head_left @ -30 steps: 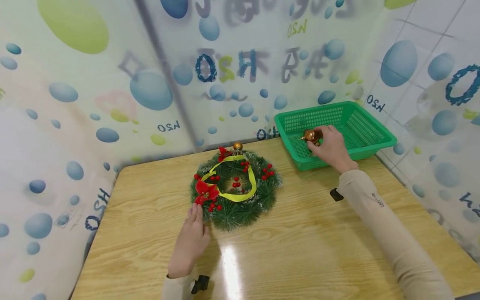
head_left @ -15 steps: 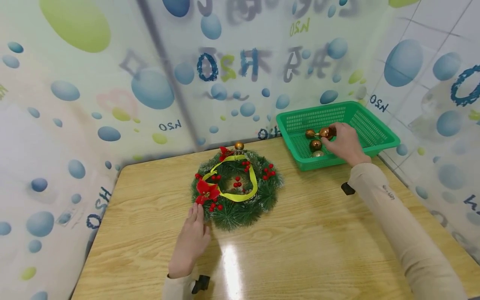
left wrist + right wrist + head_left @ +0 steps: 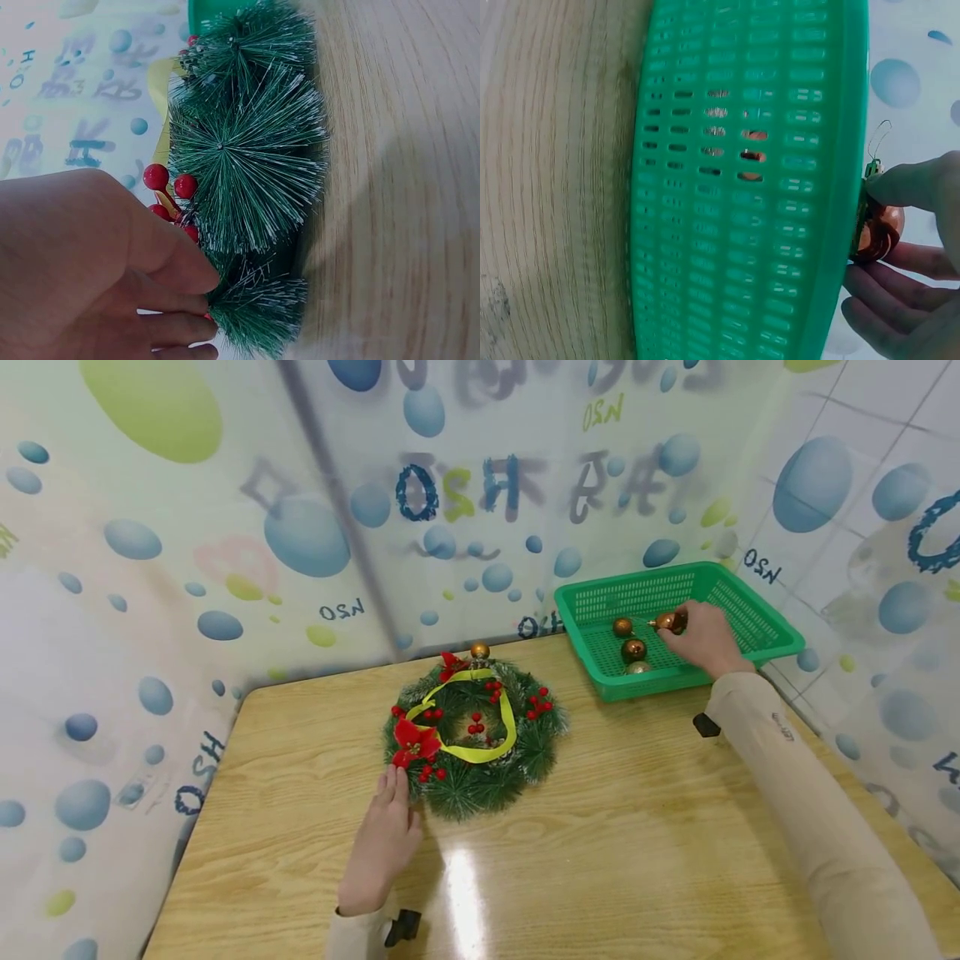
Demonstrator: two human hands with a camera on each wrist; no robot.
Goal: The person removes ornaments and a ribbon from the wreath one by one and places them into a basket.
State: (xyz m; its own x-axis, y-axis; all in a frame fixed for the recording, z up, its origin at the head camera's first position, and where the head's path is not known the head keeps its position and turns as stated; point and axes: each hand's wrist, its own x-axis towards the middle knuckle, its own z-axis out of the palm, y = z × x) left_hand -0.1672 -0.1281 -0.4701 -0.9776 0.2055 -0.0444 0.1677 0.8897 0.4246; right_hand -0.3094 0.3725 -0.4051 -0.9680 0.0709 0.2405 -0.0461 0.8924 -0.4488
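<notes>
The right hand (image 3: pixel 705 639) pinches a copper bauble (image 3: pixel 667 622) between thumb and fingers, inside the green basket (image 3: pixel 757 631) — in the right-wrist view the ball (image 3: pixel 877 229) shows just past the basket's rim, its wire loop sticking up. Three more baubles (image 3: pixel 632 649) lie on the basket floor. The left hand (image 3: pixel 382 843) lies flat with straight fingers, holding nothing, its fingertips (image 3: pixel 191 281) touching the near-left edge of the wreath (image 3: pixel 474 735) (red berries, a yellow ribbon, a gold ball at the far side). Wreath and basket sit on a glossy wooden table (image 3: pixel 600 860), the basket at its far right corner. Sheeting (image 3: pixel 187 527) printed with blue bubbles walls the table in.
</notes>
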